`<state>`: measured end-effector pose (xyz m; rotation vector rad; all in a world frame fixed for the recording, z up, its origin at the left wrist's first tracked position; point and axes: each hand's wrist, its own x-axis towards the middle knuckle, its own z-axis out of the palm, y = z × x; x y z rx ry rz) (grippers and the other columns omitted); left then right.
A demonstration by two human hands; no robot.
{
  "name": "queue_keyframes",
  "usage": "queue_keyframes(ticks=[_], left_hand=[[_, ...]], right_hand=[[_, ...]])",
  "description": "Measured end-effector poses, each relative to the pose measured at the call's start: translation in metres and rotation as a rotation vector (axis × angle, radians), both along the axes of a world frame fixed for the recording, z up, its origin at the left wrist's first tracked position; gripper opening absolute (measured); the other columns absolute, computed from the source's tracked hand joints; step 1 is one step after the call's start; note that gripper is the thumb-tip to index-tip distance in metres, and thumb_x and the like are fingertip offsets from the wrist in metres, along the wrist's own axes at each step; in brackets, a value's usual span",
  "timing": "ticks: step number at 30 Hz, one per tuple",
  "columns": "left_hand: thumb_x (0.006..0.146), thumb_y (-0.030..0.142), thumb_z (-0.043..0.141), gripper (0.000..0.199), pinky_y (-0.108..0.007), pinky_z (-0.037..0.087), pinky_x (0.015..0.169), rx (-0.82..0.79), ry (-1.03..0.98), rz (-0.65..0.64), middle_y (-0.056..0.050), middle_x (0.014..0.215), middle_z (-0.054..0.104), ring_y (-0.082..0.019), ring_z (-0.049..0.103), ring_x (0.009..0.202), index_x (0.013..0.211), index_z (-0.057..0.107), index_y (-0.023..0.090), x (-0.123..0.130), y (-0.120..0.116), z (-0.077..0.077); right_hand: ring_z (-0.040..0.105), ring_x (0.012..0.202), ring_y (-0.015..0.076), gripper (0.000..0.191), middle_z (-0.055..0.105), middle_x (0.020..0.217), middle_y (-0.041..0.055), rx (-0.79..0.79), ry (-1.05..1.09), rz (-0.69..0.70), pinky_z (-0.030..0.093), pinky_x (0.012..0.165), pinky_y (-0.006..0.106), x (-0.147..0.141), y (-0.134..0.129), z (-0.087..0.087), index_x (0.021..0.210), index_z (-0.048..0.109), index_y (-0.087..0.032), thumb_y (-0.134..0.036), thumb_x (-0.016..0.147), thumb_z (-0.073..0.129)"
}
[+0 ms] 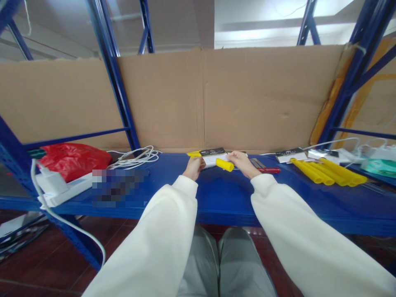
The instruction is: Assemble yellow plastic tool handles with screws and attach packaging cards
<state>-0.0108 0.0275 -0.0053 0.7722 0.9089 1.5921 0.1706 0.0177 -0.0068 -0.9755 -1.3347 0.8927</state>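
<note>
Shelf (225, 196), blue, backed by cardboard (262, 99); at centre, between both hands, card (213, 154), black and white, with yellow tube (225, 165) at its near right corner; left hand (194, 166), closed on left edge of card; right hand (243, 162), fingertips bent at right edge, just beside tube, pinch or mere touch impossible to tell; near right wrist, red tool (268, 170); farther right, row of tubes (331, 172); far left, red bag (74, 161); advised: light, even grip at edges, against creasing; tube steadied, against rolling; wrists low, for control.
</note>
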Motion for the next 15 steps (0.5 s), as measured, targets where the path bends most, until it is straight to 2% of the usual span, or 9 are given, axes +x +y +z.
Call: queue_keyframes(ticks=[3,7,10,12,15], left_hand=[[0.075,0.0,0.06,0.017,-0.028,0.057,0.067,-0.041,0.091,-0.041,-0.005,0.064,0.07,-0.018,0.07,0.064,0.072,0.067,0.016,0.0006,-0.0017,-0.0004],[0.073,0.011,0.07,0.009,-0.028,0.056,0.064,-0.055,0.187,-0.12,-0.005,0.071,0.074,-0.021,0.071,0.071,0.075,0.07,0.019,-0.0019,-0.0066,-0.0014],[0.071,0.019,0.074,0.008,-0.028,0.055,0.065,-0.042,0.222,-0.131,-0.005,0.075,0.075,-0.022,0.071,0.078,0.077,0.071,0.022,-0.0029,-0.0082,-0.0018],[0.077,0.027,0.072,0.004,-0.03,0.056,0.069,-0.036,0.217,-0.144,-0.005,0.079,0.075,-0.023,0.071,0.082,0.078,0.071,0.023,-0.003,-0.008,-0.0008],[0.09,0.041,0.059,0.024,-0.037,0.056,0.078,-0.072,0.171,-0.174,-0.008,0.083,0.075,-0.025,0.07,0.087,0.079,0.071,0.023,-0.0031,-0.007,0.0024]], right_hand=[[0.065,0.059,0.0121,0.022,0.069,0.061,-0.003,-0.012,0.016,-0.001,0.055,0.066,0.025,-0.0009,0.0007,-0.0013,0.06,0.059,-0.02,-0.012,0.074,0.074],[0.068,0.062,0.0147,0.024,0.071,0.064,-0.0017,-0.027,0.046,0.026,0.059,0.068,0.028,-0.0029,0.0001,-0.0019,0.062,0.058,-0.021,-0.01,0.074,0.076],[0.069,0.063,0.0157,0.027,0.071,0.065,-0.0014,-0.027,0.064,0.023,0.06,0.069,0.031,-0.0037,-0.0005,-0.0017,0.062,0.056,-0.022,-0.008,0.074,0.076],[0.069,0.062,0.0154,0.027,0.071,0.065,-0.0014,-0.023,0.069,0.006,0.06,0.069,0.031,-0.0032,0.0,-0.0019,0.062,0.056,-0.022,-0.008,0.075,0.076],[0.07,0.063,0.0145,0.026,0.071,0.066,-0.0014,-0.007,0.069,-0.01,0.06,0.069,0.028,-0.0008,0.0026,-0.0037,0.063,0.056,-0.022,-0.011,0.075,0.076]])
